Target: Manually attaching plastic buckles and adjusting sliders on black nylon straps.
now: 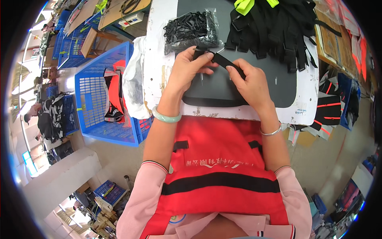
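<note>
A black webbing strap [226,63] is stretched between my two hands above the dark grey board. My left hand [186,68] pinches its left end, where a small black piece shows at the fingertips; its exact shape is too small to make out. With thumb against fingers, my right hand [251,83] grips the strap farther right. A length of black strap [215,103] also lies along the board's near edge. Just beyond my left hand sits a clear plastic bag [212,24] with many small black plastic buckles [187,28].
A heap of black straps [272,30] covers the table's far right, with a neon yellow strip [244,6] on top. The white table [304,105] has worn edges. To the left stands a blue crate [89,121] holding red and black fabric pieces [114,95].
</note>
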{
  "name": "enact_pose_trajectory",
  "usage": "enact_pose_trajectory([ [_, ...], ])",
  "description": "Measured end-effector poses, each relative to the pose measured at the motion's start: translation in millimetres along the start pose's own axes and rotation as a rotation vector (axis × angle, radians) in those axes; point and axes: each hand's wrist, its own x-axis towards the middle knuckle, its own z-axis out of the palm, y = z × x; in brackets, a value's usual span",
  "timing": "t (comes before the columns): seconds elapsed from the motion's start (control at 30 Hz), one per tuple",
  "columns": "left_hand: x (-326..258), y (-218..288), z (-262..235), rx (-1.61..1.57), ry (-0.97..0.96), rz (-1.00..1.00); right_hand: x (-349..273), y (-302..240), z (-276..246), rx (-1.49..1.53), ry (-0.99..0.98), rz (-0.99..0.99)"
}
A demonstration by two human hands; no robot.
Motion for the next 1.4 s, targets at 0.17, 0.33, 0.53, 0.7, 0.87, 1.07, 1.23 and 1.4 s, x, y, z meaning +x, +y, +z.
enact_pose_trajectory([
  [0.17,-14,-15,3,-0.13,-0.024,-0.06,-8,7,2,-0.048,-0.017,-0.032],
  [0.33,-24,-22,5,-0.23,-0.02,-0.04,-13,2,4,0.003,-0.019,-0.041],
  [0.53,-26,-26,0,-0.319,-0.001,-0.145,-14,3,1,-0.11,0.138,-0.23],
  [0.7,-23,-28,-3,-0.301,0.016,-0.272,-7,14,3,-0.482,0.094,-0.563],
  [0.87,-20,-42,-5,-0.295,0.032,-0.326,1,17,3,-0.578,0.046,-0.673],
  [1.07,-21,-55,5,-0.372,0.107,-0.234,4,20,6,-0.589,0.055,-0.642],
  [1.23,-27,-45,20,-0.24,0.169,-0.111,2,27,12,-0.412,0.154,-0.528],
  [1.4,-33,-38,12,0.104,0.094,-0.005,-2,26,11,-0.24,0.103,-0.3],
])
